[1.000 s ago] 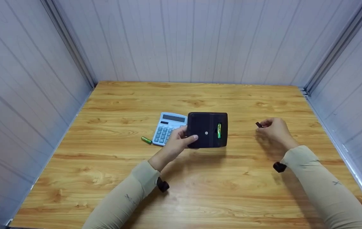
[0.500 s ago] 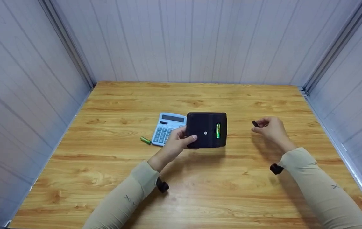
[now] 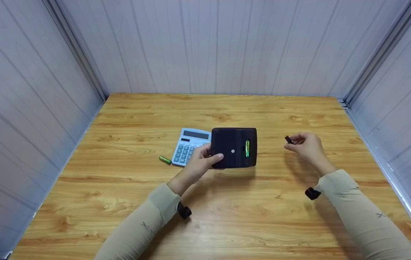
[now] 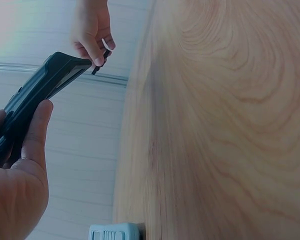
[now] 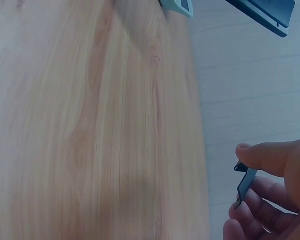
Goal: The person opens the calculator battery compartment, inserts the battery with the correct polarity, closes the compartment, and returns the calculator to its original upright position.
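Note:
My left hand [image 3: 198,162] grips a black calculator [image 3: 225,144] by its left edge and holds it above the table, its back toward the head camera. A green battery [image 3: 247,148] lies in the uncovered slot on that back. To the right, my right hand [image 3: 309,147] pinches a small black battery cover [image 3: 288,139] between thumb and fingers, apart from the calculator. In the right wrist view the cover [image 4: 101,62] shows a bent clip at one end. The calculator's key side is hidden in the head view.
A light blue calculator [image 3: 187,148] lies face up on the wooden table [image 3: 118,195], partly behind my left hand. Beside its lower left corner lies another green battery [image 3: 165,160]. Panel walls [image 3: 212,47] enclose the table at the back and sides.
My right hand has moved a little left with the battery cover, closer to the black calculator. My left hand and the black calculator have stayed almost still.

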{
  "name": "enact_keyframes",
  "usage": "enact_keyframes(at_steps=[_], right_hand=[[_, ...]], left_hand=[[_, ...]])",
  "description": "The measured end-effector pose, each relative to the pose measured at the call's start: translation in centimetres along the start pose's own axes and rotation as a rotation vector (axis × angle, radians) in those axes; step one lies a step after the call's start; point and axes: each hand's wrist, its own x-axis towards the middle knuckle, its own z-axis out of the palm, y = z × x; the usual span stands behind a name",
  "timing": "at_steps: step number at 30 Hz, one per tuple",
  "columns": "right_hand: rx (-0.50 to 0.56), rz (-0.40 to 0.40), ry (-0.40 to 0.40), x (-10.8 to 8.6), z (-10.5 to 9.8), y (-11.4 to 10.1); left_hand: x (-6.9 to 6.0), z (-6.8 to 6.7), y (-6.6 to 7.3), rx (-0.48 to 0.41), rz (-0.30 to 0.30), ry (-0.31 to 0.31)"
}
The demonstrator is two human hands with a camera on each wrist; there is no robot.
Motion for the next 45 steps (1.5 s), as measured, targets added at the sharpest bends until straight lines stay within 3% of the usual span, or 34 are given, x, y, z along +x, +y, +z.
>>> enact_keyframes(at_steps=[19, 45], right_hand=[[0.044, -0.037, 0.044, -0.9, 0.4, -0.5], [0.073, -0.11, 0.044, -2.2, 0.6, -2.1]], left_hand=[[0.1, 0.1, 0.1, -0.003, 0.01, -0.001], [0.3, 0.1, 0.1, -0.002, 0.012, 0.007]])
